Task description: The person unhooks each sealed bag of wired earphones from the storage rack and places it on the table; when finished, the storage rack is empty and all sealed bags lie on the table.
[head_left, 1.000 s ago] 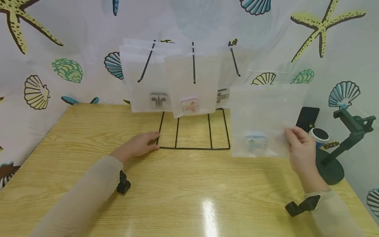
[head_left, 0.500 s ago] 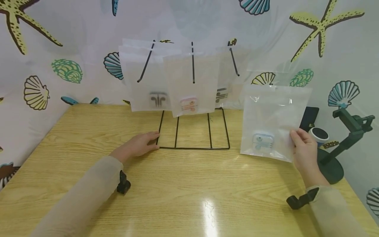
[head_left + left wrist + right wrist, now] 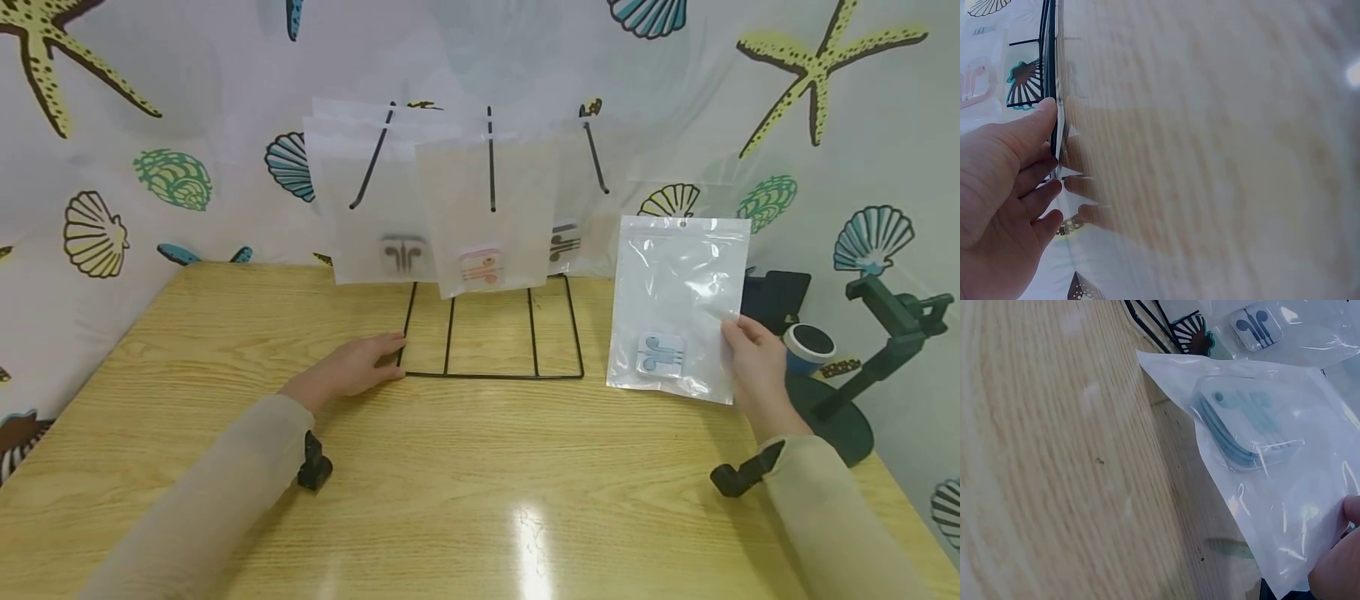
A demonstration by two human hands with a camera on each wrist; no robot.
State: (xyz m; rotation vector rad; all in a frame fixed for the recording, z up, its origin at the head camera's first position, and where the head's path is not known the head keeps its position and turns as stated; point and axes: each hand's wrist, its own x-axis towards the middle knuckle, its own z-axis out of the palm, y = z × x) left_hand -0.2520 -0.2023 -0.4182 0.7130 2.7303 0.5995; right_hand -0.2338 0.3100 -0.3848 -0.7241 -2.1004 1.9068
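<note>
My right hand (image 3: 759,367) pinches the right edge of a clear zip bag (image 3: 682,258), which hangs upright above the table. Low in the bag sits a small case of blue earphones (image 3: 661,354); the right wrist view shows the earphone case (image 3: 1247,422) close up. My left hand (image 3: 348,367) holds the left front corner of a black wire rack (image 3: 491,377), thumb and fingertips at the wire. Bagged earphones hang from the rack's prongs: a bag with black earphones (image 3: 403,252) on the left, pink earphones (image 3: 482,268) in the middle, dark ones (image 3: 565,242) on the right.
A dark green stand (image 3: 847,417) and a blue cup-like thing with a white rim (image 3: 808,346) stand at the right, beside a black flat object (image 3: 783,300). Behind the wooden table (image 3: 450,475) hangs a white cloth printed with seashells (image 3: 225,75).
The zip bag in my right hand has turned to face the camera more squarely, and its earphones show more clearly. My left hand and the rack have stayed put.
</note>
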